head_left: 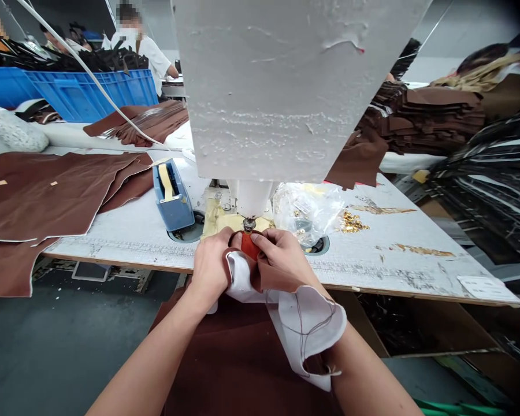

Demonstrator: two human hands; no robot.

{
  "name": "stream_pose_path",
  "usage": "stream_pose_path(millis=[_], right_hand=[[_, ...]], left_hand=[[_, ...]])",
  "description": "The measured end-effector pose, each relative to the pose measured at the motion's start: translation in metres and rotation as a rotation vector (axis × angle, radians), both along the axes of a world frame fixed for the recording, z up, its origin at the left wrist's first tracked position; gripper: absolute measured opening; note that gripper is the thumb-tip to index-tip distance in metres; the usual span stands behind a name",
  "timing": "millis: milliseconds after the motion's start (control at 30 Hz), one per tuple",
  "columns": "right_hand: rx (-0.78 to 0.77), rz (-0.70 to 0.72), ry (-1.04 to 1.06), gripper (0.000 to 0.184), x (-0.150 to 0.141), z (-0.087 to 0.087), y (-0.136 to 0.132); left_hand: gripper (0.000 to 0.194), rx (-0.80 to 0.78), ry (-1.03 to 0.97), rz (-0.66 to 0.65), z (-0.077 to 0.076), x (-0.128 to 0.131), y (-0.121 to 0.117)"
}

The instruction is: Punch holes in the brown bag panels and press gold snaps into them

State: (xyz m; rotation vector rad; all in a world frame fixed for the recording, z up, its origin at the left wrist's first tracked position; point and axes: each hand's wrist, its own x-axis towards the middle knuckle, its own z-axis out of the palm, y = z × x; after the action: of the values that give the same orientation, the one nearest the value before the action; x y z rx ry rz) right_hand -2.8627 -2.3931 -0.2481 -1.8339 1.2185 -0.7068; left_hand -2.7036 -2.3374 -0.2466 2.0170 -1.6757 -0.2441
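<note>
My left hand [211, 263] and my right hand [281, 257] both pinch a brown fabric piece [268, 277] with a white underside, holding it under the metal punch tip [248, 224] of a large grey press machine [286, 86]. A small orange-red patch [249, 245] of the work shows between my fingers, right below the tip. The rest of the fabric hangs off the table edge over my right forearm, its white lining [305, 323] turned out.
A blue tape dispenser [171, 196] stands left of the machine. A clear bag of metal parts [307, 211] and loose gold fittings [351, 222] lie to the right. Brown fabric sheets [47, 196] cover the table's left. Blue crates [91, 92] and other people are behind.
</note>
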Motion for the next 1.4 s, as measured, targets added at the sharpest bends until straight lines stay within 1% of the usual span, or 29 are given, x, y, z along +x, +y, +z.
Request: stream_pose_path(millis=[67,133,167,200,233,267,300,333,367,400,433,467,500,533,567,600,633,667,700,733,767,800,867,933,967,1033,1133,1267,1400], right_hand=[[-0.007,-0.016,-0.013,0.038,0.001,-0.002,-0.003],[-0.018,-0.021,-0.009,0.037,0.001,-0.002,-0.005],[-0.049,-0.028,0.010,0.036,0.001,-0.002,-0.004],[-0.116,-0.043,0.040,0.035,0.001,-0.001,0.000],[-0.223,-0.066,0.073,0.032,0.000,-0.001,0.008],[-0.363,-0.087,0.103,0.030,0.000,-0.001,0.020],[-0.514,-0.093,0.126,0.027,0.000,-0.002,0.036],[-0.652,-0.066,0.140,0.024,0.000,-0.004,0.054],[-0.760,-0.001,0.148,0.023,0.001,-0.007,0.073],[-0.823,0.104,0.156,0.022,0.004,-0.011,0.092],[-0.838,0.237,0.169,0.022,0.007,-0.015,0.107],[-0.808,0.381,0.181,0.021,0.012,-0.017,0.119],[-0.742,0.499,0.187,0.020,0.020,-0.017,0.124],[-0.664,0.564,0.181,0.021,0.030,-0.015,0.124],[-0.593,0.561,0.166,0.022,0.043,-0.009,0.117],[-0.544,0.502,0.143,0.023,0.059,-0.001,0.105],[-0.525,0.394,0.119,0.025,0.076,0.009,0.089],[-0.523,0.266,0.100,0.025,0.094,0.020,0.070],[-0.504,0.167,0.090,0.022,0.111,0.031,0.049],[-0.445,0.089,0.079,0.022,0.128,0.041,0.030],[-0.331,0.057,0.050,0.022,0.143,0.048,0.011],[-0.219,0.052,0.024,0.022,0.156,0.053,-0.004],[-0.018,0.089,-0.032,0.017,0.175,0.057,-0.026],[0.088,0.115,-0.083,0.013,0.186,0.053,-0.036],[0.131,0.108,-0.122,0.010,0.190,0.051,-0.038],[0.195,0.074,-0.220,0.006,0.195,0.046,-0.038],[0.220,0.003,-0.372,0.006,0.201,0.043,-0.032],[0.174,-0.061,-0.471,0.010,0.203,0.035,-0.021],[0.088,-0.087,-0.417,0.020,0.196,0.018,-0.014]], left_hand=[[0.034,0.014,0.010,0.014,-0.001,-0.001,-0.003],[0.032,0.007,0.039,0.022,0.001,-0.002,0.000],[0.031,-0.037,0.054,0.022,0.003,-0.002,0.005],[0.029,-0.114,0.064,0.025,0.007,-0.003,0.014],[0.028,-0.206,0.074,0.027,0.010,-0.003,0.026],[0.027,-0.291,0.093,0.025,0.013,-0.003,0.042],[0.027,-0.338,0.134,0.016,0.014,-0.002,0.061],[0.028,-0.325,0.208,0.000,0.013,-0.001,0.080],[0.031,-0.257,0.321,-0.015,0.008,0.000,0.100],[0.034,-0.160,0.467,-0.015,-0.001,0.002,0.117],[0.039,-0.063,0.633,0.009,-0.013,0.004,0.131],[0.044,0.012,0.804,0.057,-0.027,0.006,0.142],[0.047,0.055,0.966,0.115,-0.042,0.010,0.150],[0.049,0.065,1.106,0.173,-0.058,0.014,0.154],[0.050,0.054,1.220,0.221,-0.071,0.018,0.157],[0.050,0.037,1.307,0.250,-0.082,0.023,0.158],[0.050,0.018,1.371,0.267,-0.089,0.027,0.159],[0.050,0.002,1.421,0.280,-0.092,0.030,0.160],[0.050,-0.011,1.476,0.294,-0.092,0.034,0.161],[0.048,-0.016,1.543,0.306,-0.090,0.036,0.162],[0.046,-0.015,1.621,0.323,-0.085,0.039,0.163],[0.042,-0.012,1.708,0.348,-0.079,0.041,0.165],[0.032,-0.009,1.883,0.438,-0.067,0.045,0.169],[0.028,-0.017,2.023,0.540,-0.056,0.049,0.172],[0.027,-0.020,2.074,0.566,-0.053,0.050,0.173],[0.027,-0.023,2.132,0.559,-0.049,0.052,0.173],[0.024,-0.032,2.134,0.525,-0.052,0.052,0.171],[0.021,-0.052,2.110,0.506,-0.060,0.051,0.170],[0.021,-0.081,2.084,0.514,-0.065,0.052,0.173]])
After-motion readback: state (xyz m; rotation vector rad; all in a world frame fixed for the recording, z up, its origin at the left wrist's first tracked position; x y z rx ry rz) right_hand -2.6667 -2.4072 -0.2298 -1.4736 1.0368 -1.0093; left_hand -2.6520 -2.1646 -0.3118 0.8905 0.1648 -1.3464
